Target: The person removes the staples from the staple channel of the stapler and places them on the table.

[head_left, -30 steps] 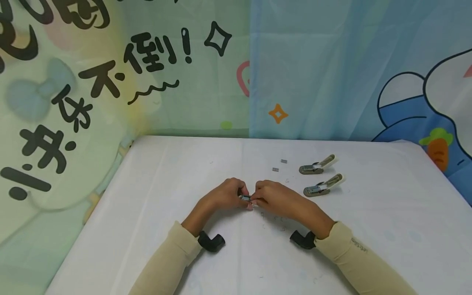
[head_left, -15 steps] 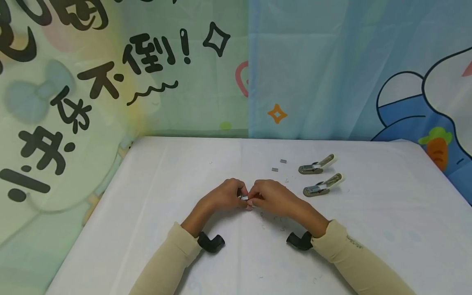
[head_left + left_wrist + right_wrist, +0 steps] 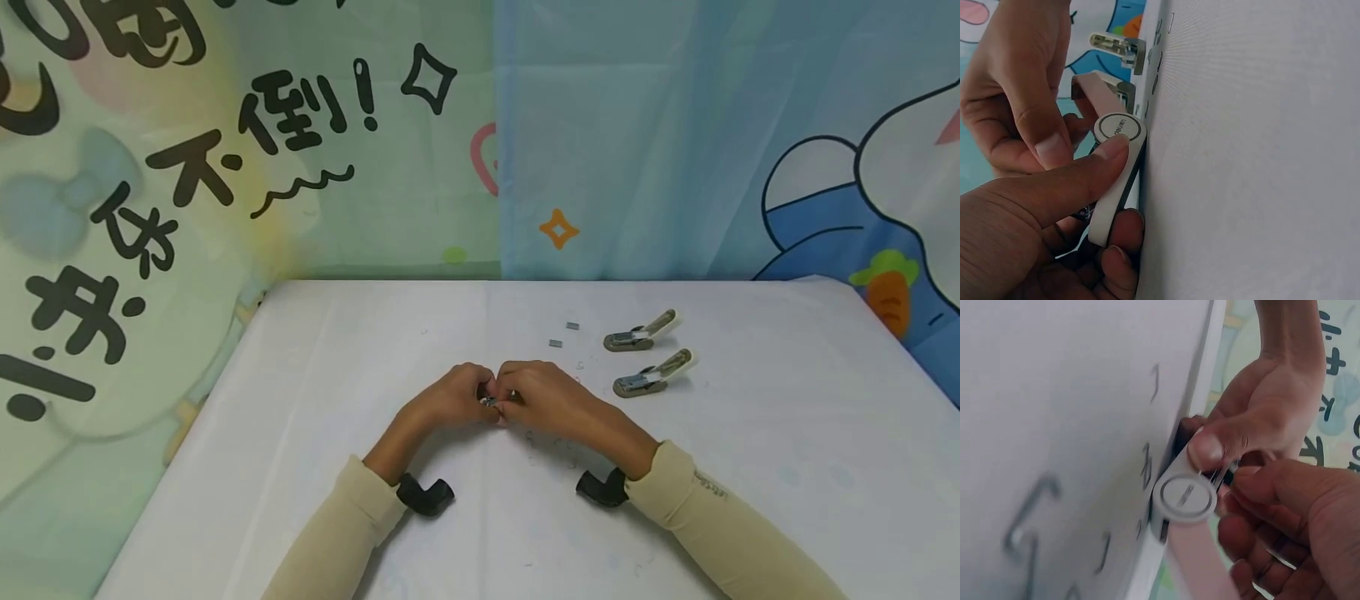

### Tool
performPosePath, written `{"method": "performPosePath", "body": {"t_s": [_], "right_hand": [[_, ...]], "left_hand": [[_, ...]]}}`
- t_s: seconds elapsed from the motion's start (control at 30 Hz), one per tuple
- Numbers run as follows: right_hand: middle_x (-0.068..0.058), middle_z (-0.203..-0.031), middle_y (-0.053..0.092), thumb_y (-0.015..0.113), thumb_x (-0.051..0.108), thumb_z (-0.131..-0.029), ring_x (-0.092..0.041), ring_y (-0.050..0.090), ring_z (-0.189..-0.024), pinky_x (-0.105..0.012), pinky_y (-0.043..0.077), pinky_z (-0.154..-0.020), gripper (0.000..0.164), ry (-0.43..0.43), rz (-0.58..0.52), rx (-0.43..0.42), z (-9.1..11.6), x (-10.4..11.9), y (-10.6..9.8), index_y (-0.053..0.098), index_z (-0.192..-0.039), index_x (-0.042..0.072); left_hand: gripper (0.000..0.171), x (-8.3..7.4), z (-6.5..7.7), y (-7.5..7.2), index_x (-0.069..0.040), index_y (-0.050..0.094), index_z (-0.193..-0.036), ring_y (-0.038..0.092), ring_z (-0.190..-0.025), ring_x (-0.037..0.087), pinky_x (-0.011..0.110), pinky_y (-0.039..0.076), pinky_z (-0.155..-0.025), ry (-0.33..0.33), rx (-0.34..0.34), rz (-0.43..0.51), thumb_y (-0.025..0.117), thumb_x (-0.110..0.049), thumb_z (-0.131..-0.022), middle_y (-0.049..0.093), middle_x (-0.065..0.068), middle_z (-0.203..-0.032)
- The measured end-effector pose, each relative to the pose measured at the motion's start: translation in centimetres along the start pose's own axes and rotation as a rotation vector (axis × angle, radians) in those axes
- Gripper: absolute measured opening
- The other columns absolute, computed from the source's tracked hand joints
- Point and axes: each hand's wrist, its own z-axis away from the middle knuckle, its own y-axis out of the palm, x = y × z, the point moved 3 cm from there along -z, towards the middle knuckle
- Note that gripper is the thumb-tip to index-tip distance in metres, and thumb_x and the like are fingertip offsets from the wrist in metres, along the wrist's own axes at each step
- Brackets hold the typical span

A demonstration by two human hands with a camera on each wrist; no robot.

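A small stapler (image 3: 1184, 497) with a white body and a pale pink arm swung wide open shows in both wrist views. My left hand (image 3: 450, 398) grips its body, the thumb flat along the white side and the fingers curled round beneath. Fingertips of my right hand (image 3: 551, 402) pinch at the stapler's inner metal part, close against the left hand. Whether a small piece lies between these fingertips is hidden. In the head view the hands meet and cover most of the stapler, leaving only a bit of metal visible.
Two opened staplers, a far one (image 3: 637, 332) and a nearer one (image 3: 652, 375), lie right of the hands on the white table (image 3: 337, 333). Two short grey staple strips (image 3: 564, 334) lie behind the hands. Loose bent staples (image 3: 1032, 512) are scattered about. A printed curtain (image 3: 645, 150) hangs behind.
My right hand has moved left along the stapler, closer to the left hand, covering more of its metal part. The left hand keeps its grip. The head view has shifted slightly.
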Motion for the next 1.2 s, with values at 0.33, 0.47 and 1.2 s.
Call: {"method": "performPosePath", "body": {"t_s": [0.33,0.47,1.2], "right_hand": [[0.003,-0.096,0.066,0.071,0.002,-0.087,-0.011,0.059,-0.084,-0.033,0.048,-0.068,0.006,-0.033,-0.236,-0.185,1.2,-3.4,-1.8,0.075,-0.085,0.006],[0.001,-0.096,0.067,0.073,0.002,-0.086,-0.013,0.057,-0.081,-0.03,0.044,-0.064,0.005,0.017,-0.255,-0.324,1.7,-5.4,-2.6,0.076,-0.087,0.005],[-0.005,-0.095,0.069,0.072,0.004,-0.087,-0.026,0.064,-0.095,-0.035,0.049,-0.073,0.007,0.308,-0.187,-0.243,2.7,-10.5,-2.1,0.077,-0.083,0.005]], "left_hand": [[0.022,-0.2,-0.2,-0.1,-0.01,0.065,-0.085,0.049,-0.074,0.013,0.026,0.04,-0.064,-0.041,-0.003,-0.056,0.084,-0.018,-0.077,0.058,0.0,-0.081],[0.022,-0.3,-0.2,0.0,-0.01,0.066,-0.087,0.049,-0.075,0.013,0.026,0.04,-0.065,-0.044,-0.006,-0.065,0.084,-0.017,-0.077,0.059,-0.001,-0.081],[0.021,-0.1,-0.1,0.0,-0.009,0.066,-0.087,0.047,-0.074,0.012,0.025,0.039,-0.064,-0.047,-0.016,-0.044,0.084,-0.015,-0.077,0.058,0.0,-0.081]]}}
